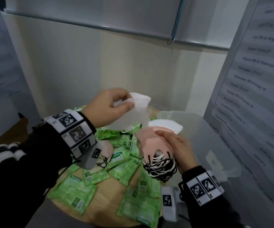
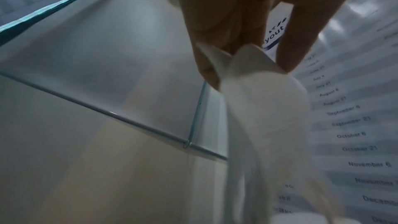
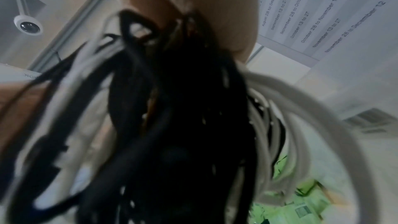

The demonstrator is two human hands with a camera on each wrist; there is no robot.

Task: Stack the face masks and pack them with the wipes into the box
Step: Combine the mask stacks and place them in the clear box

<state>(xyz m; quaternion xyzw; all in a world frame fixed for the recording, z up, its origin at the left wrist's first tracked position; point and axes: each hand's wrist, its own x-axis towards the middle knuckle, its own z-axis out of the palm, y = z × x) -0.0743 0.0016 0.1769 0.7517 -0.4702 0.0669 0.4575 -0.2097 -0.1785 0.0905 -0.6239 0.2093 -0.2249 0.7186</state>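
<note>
1. My left hand (image 1: 110, 106) is raised above the table, thumb and fingers pinching the top edge of a white mask (image 1: 136, 111); the left wrist view shows the fingertips (image 2: 288, 57) clamped on the folded edge and the mask (image 2: 269, 117) hanging down from them.
2. My right hand (image 1: 177, 148) is wrapped around a stack of masks (image 1: 151, 142), pink one facing me, white ones behind it, held up just beside the box; the white mask in my left hand sits just above and left of the stack.
3. Clear plastic box (image 1: 223, 145) on the right, beside the wall sheet; what is inside I cannot tell.
4. Round wooden table (image 1: 110, 195) under both hands.
5. Green wipes packs (image 1: 77, 193) scattered flat all over the table, some overlapping.
6. Wall sheet of date ranges (image 1: 254, 79) on the right; text partly blurred.
7. One more pink mask (image 1: 106, 148) lies on the table by my left wrist, partly hidden by the wrist band, black loops beside it.
8. Ear loops (image 1: 159, 168), black and white, hang tangled below the stack; in the right wrist view the ear loops (image 3: 172, 125) fill most of the frame, blurred.
</note>
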